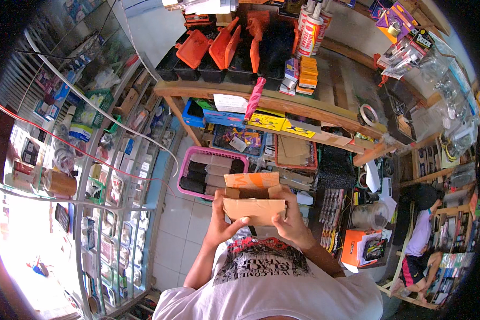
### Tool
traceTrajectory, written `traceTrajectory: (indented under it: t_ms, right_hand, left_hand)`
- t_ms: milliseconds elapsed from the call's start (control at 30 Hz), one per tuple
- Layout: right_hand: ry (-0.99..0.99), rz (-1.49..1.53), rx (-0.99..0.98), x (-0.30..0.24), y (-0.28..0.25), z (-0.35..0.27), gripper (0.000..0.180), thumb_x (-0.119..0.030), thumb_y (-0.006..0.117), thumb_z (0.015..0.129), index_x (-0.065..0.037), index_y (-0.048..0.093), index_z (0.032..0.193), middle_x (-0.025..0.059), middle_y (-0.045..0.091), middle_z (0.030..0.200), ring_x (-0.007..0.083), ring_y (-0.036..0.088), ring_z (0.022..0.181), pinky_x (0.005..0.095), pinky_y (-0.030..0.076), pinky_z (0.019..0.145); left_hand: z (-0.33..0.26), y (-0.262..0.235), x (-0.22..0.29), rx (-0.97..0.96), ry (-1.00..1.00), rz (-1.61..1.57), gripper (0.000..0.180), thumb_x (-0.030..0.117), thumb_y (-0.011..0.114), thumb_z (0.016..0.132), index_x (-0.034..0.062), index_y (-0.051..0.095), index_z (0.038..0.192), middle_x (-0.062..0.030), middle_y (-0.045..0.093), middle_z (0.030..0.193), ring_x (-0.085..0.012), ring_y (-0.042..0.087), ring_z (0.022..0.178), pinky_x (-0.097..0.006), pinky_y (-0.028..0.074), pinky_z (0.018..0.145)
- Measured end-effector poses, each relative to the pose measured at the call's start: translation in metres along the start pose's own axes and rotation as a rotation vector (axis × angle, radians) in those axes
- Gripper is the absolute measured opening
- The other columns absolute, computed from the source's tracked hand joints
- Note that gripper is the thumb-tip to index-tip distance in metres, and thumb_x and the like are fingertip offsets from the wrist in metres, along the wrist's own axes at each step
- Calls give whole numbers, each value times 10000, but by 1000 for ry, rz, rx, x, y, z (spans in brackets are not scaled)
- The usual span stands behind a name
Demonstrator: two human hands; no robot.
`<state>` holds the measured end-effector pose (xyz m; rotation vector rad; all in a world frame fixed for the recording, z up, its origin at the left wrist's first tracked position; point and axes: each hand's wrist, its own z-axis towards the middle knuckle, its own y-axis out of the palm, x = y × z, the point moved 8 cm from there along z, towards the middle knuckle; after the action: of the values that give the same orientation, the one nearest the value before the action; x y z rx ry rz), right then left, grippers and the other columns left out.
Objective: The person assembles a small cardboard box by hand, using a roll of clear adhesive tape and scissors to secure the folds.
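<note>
A small brown cardboard box (pixel 255 209) is held up in front of my chest, its top flaps standing open and its dark inside partly showing. An orange print marks the far flap. On its left side, my left hand (pixel 222 220) is closed, with the thumb pressed on the near face. My right hand (pixel 293 221) grips the opposite side the same way. Just beyond the box, on the left, is a pink plastic basket (pixel 182 178) with grey and black packs in it.
Ahead runs a wooden shelf (pixel 213 92) with black bins under orange lids (pixel 225 45), sealant tubes (pixel 310 33) and a tape roll (pixel 368 114). Glass display cases (pixel 85 234) line the left. An orange box (pixel 359 248) is at right; farther right is another person (pixel 418 234).
</note>
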<state>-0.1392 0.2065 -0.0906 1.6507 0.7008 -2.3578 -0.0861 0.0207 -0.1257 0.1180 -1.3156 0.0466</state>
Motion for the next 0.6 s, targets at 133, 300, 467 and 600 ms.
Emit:
traceTrajectory:
  t_ms: [133,300,467,600]
  right_hand:
    - [186,254,78,11,-3,-1,639,-453,577,979,11,391,1376,187,468,1315,288,453,1277,420,346,1083]
    - [205,471,240,-15,-7,25,577,-360,528,1001,-8,347,1420,143,415,1370,233,405,1279,371,276,1114]
    - [162,340,181,-7,-5,26,476,-305,497,1044,-39,344,1408,137,451,1346,208,445,1219,359,315,1083]
    - [183,456,139,8,0,21,266,-255,448,1058,-51,457,1228,152,543,1272,204,507,1168,374,351,1059]
  left_hand:
    - [11,5,36,-71,255,316,762,251,863,791,83,410,1380,-188,504,1284,-356,519,1175,-480,448,958]
    - [15,4,43,-53,170,422,724,229,890,736,97,492,1326,-217,524,1257,-401,533,1133,-492,466,935]
    - [8,5,39,-116,298,541,733,159,905,684,157,529,1314,-233,514,1271,-445,541,1132,-507,492,918]
    - [6,4,36,-135,227,482,689,136,887,705,201,530,1291,-244,462,1347,-450,532,1188,-515,478,966]
